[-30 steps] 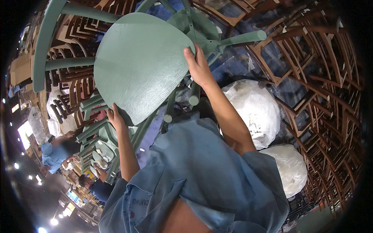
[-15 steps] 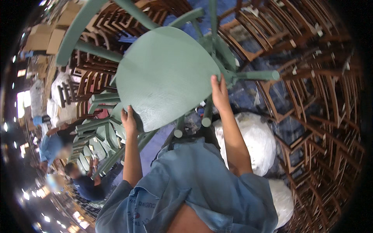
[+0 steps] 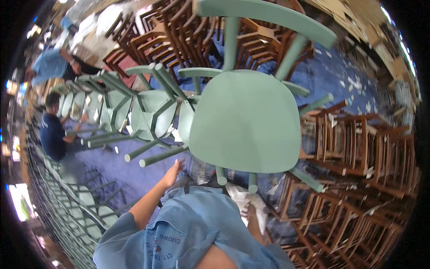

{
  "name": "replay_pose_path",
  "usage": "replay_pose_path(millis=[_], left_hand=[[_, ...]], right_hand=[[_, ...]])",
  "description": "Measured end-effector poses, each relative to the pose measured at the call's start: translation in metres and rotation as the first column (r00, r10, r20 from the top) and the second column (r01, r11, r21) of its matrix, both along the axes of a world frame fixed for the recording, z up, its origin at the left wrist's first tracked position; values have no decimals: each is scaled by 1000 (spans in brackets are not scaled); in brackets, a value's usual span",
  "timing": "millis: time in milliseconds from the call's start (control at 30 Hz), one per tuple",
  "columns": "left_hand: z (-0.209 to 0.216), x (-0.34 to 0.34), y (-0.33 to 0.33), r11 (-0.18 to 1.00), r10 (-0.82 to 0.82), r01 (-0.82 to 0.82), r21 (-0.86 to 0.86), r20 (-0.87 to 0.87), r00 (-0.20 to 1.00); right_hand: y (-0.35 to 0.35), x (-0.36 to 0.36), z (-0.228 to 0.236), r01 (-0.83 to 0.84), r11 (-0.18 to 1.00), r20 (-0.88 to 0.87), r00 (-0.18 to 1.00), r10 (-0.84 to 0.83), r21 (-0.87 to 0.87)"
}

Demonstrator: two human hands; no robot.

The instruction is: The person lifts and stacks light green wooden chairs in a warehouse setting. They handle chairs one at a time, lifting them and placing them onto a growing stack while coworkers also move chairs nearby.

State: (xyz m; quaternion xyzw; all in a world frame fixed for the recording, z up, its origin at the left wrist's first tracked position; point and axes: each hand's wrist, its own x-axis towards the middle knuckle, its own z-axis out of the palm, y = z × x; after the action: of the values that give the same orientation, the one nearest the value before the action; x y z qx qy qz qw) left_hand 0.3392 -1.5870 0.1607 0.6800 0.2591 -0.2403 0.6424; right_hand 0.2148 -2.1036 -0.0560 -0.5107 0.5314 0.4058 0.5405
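In front of me is a pale green wooden chair, its smooth seat [image 3: 246, 121] facing up and its curved backrest [image 3: 268, 20] at the far side. Neither hand is on it. My left hand [image 3: 172, 174] is open, fingers stretched, just below a green leg [image 3: 163, 155] of the chairs on the left. Low in front of my body, my right hand [image 3: 248, 210] hangs over white plastic wrapping [image 3: 242, 197], its fingers loosely apart; whether it touches the plastic is unclear. Legs poke out beneath the seat's near edge.
Upturned green chairs [image 3: 152, 112] run in a row to the left. A person in dark blue [image 3: 53, 134] works beside them, another in light blue [image 3: 51, 65] farther back. Brown chair frames are stacked at the right [image 3: 345, 143] and far side [image 3: 179, 40]. Paper scraps litter the blue floor [image 3: 331, 67].
Both hands have let go of the green chair's seat and come back toward my body. The view has swung left, bringing the row of green chairs more into sight.
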Motion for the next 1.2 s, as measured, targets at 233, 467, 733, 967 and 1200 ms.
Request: replay_pose_path(millis=[233, 467, 733, 967, 1200], left_hand=[[-54, -250, 39, 917, -69, 253, 309, -503, 862], [47, -338, 16, 986, 133, -95, 140, -300, 945], [77, -361, 92, 968, 132, -190, -163, -310, 941], [40, -391, 110, 999, 8, -25, -48, -329, 944], [16, -422, 104, 996, -92, 84, -41, -304, 948]], right_hand=[[21, -9, -58, -719, 656, 397, 546, 738, -231], [111, 88, 185, -956, 277, 256, 246, 935, -91], [235, 35, 306, -967, -252, -140, -245, 959, -30], [256, 0, 318, -900, -425, -284, -434, 855, 95], [289, 12, 341, -858, -490, -293, -513, 807, 151]])
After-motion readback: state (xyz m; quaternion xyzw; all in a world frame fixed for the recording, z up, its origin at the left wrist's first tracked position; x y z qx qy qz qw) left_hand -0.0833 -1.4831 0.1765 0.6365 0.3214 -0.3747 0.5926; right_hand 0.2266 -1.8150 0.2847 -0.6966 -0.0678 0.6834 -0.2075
